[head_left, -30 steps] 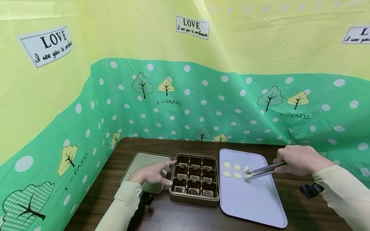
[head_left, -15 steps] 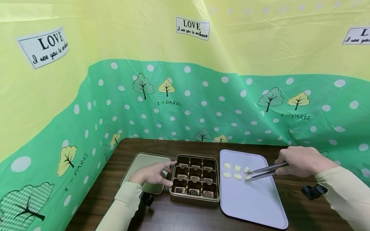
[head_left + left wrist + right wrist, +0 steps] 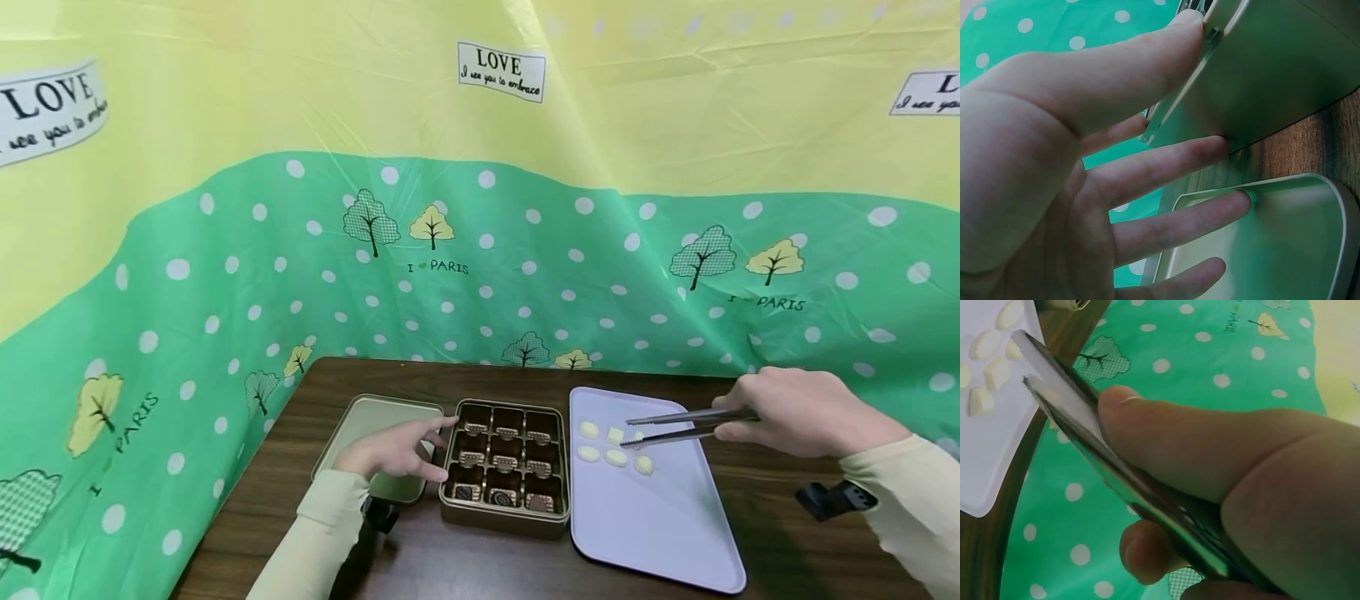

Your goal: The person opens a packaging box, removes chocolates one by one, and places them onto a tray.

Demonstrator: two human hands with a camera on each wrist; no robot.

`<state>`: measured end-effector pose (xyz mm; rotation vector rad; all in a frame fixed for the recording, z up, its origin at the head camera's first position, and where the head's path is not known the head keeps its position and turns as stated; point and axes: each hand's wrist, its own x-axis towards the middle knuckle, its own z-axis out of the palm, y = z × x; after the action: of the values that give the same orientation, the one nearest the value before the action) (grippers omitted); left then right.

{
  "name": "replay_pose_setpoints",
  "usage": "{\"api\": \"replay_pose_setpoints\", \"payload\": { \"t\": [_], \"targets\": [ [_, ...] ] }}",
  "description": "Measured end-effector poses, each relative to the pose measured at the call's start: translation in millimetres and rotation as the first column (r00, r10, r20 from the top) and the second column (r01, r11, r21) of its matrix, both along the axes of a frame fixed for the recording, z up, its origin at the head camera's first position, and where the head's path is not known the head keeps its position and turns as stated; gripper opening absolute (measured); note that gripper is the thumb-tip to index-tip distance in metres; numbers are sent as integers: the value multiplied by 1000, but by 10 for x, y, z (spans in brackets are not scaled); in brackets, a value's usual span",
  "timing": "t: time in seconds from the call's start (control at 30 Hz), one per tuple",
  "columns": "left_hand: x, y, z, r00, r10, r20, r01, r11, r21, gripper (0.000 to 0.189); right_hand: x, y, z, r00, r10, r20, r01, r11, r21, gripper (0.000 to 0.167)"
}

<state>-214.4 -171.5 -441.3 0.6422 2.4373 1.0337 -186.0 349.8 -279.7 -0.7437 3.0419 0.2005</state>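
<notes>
My left hand touches the left side of a gold tin box, thumb at its rim and fingers stretched out. A dark divided insert in the box holds three dark chocolates in the front row. My right hand grips metal tongs. Their tips are apart, above several white chocolates in two rows on a pale lilac tray. In the right wrist view, nothing is pinched between the tips.
Left of the box lies its gold lid, partly under my left hand. Everything rests on a dark wooden table. A green and yellow printed curtain hangs behind the table and along its left.
The tongs have lifted off the front right white chocolate and shifted to the back left, leaving it on the tray. My left hand has stayed at the box.
</notes>
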Motion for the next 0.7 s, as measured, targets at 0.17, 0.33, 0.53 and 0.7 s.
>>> {"api": "replay_pose_setpoints", "payload": {
  "t": [0.17, 0.33, 0.53, 0.7],
  "targets": [
    [-4, 7, -3, 1000, 7, -4, -7, 1000, -7, 95, 22, -152, 42, 999, 39, -22, -40, 999, -28, 48],
    [-19, 11, 10, 1000, 11, -1, -11, 1000, -8, 96, 57, -337, 67, 992, 107, -62, -111, 992, -59, 45],
    [-30, 17, -9, 1000, 11, -13, -11, 1000, -19, 95, 71, -522, 61, 979, 178, -95, -185, 980, -70, 41],
    [-18, 15, -14, 1000, 13, -4, -13, 1000, -15, 95, 58, -668, 53, 971, 223, -81, -230, 969, -92, 43]
  ]
}}
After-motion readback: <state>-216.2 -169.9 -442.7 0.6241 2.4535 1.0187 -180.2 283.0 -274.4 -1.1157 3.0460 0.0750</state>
